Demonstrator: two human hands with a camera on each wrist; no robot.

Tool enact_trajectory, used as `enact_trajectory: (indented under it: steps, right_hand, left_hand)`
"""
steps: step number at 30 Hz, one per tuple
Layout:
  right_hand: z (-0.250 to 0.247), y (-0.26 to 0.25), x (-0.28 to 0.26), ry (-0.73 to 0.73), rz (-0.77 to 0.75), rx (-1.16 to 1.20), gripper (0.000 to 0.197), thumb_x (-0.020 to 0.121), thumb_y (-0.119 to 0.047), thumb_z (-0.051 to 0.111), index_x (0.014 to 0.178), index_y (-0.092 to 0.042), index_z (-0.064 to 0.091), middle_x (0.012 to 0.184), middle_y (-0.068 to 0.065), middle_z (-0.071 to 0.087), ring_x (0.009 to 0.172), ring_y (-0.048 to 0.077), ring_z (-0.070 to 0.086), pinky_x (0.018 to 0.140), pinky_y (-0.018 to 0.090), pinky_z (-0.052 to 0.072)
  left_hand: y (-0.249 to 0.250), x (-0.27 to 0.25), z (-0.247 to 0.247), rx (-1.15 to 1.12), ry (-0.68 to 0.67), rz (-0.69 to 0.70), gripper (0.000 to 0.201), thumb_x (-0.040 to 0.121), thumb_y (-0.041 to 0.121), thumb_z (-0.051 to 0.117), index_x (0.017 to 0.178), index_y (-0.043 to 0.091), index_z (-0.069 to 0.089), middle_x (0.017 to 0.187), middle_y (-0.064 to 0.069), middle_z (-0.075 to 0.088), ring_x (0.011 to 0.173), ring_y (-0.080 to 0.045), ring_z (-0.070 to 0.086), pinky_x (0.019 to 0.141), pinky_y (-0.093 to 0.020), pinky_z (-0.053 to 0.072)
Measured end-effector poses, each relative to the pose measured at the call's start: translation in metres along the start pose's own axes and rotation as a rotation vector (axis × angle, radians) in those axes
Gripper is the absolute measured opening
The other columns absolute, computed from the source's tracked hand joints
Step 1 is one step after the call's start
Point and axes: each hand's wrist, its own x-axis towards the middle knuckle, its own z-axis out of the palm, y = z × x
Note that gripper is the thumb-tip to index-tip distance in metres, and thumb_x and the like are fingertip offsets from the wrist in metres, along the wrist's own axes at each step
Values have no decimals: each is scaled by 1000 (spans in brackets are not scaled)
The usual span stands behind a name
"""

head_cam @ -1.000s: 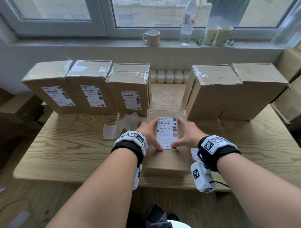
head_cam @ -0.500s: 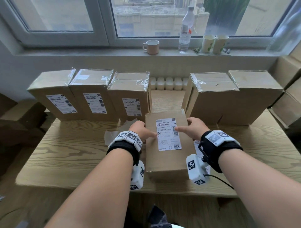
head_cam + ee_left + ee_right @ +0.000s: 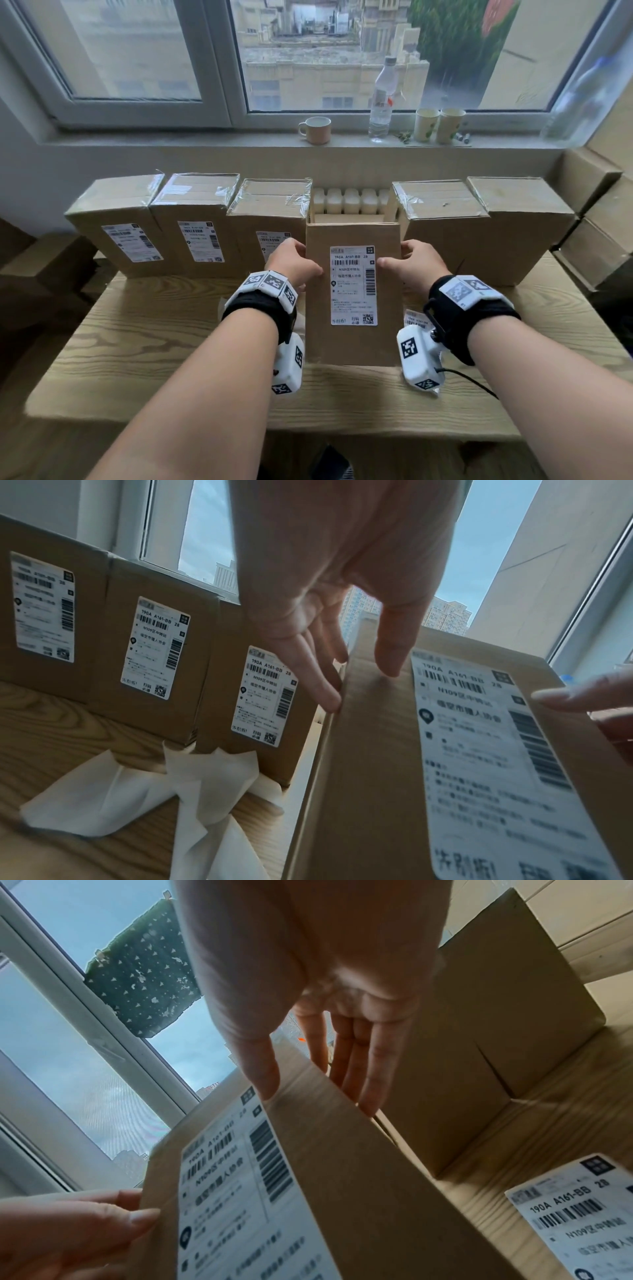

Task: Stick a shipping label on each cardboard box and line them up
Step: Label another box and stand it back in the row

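Note:
I hold a cardboard box (image 3: 352, 346) tilted up on its end at the middle of the wooden table (image 3: 137, 342), its white shipping label (image 3: 354, 284) facing me. My left hand (image 3: 298, 263) grips its left edge, thumb on the front, fingers along the side (image 3: 359, 687). On the opposite edge my right hand (image 3: 407, 263) does the same (image 3: 318, 1102). Three labelled boxes (image 3: 195, 236) stand in a row at the back left. Two boxes without a visible label (image 3: 479, 236) stand at the back right.
A loose label (image 3: 575, 1213) lies on the table under my right wrist. Crumpled backing papers (image 3: 137, 799) lie by the third labelled box. Small white bottles (image 3: 352, 200) line the gap behind. More cartons (image 3: 599, 222) stack at the right. A mug (image 3: 317, 129) and a bottle (image 3: 380, 102) stand on the sill.
The box lay flat with both hands pressing its label. Now the hands have shifted to its side edges and tipped it up toward the gap in the row.

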Motion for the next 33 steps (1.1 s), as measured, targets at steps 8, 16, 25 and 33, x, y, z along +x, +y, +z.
enact_trajectory:
  steps: [8, 16, 25, 33]
  right_hand:
    - [-8, -4, -1, 10, -19, 7, 54, 74, -37, 77, 122, -19, 59, 98, -8, 62, 98, 21, 65, 86, 46, 56]
    - [-9, -13, -3, 65, 18, 78, 75, 80, -52, 70, 138, -10, 48, 125, 4, 57, 95, 22, 64, 73, 40, 60]
    - [-11, -8, 13, 108, -1, -16, 63, 79, -79, 39, 77, -18, 55, 87, 6, 68, 86, 32, 67, 82, 49, 55]
    - [-4, -2, 36, 133, 19, -9, 44, 95, -52, 45, 89, -11, 60, 96, 11, 68, 97, 33, 62, 85, 37, 47]
  left_hand:
    - [12, 3, -5, -75, 52, 24, 41, 74, 27, 75, 110, 18, 55, 112, -3, 60, 104, -22, 61, 71, -36, 60]
    - [27, 3, 0, -329, -1, -76, 64, 69, 64, 58, 102, 9, 60, 102, -13, 67, 89, -29, 70, 71, -44, 62]
    - [27, 19, 2, -281, 99, -22, 32, 83, 42, 66, 77, 13, 54, 100, -13, 66, 88, -28, 69, 76, -44, 61]
    - [25, 33, 9, -192, 170, 35, 26, 80, 40, 72, 77, 15, 68, 74, 0, 68, 72, -18, 69, 82, -41, 59]
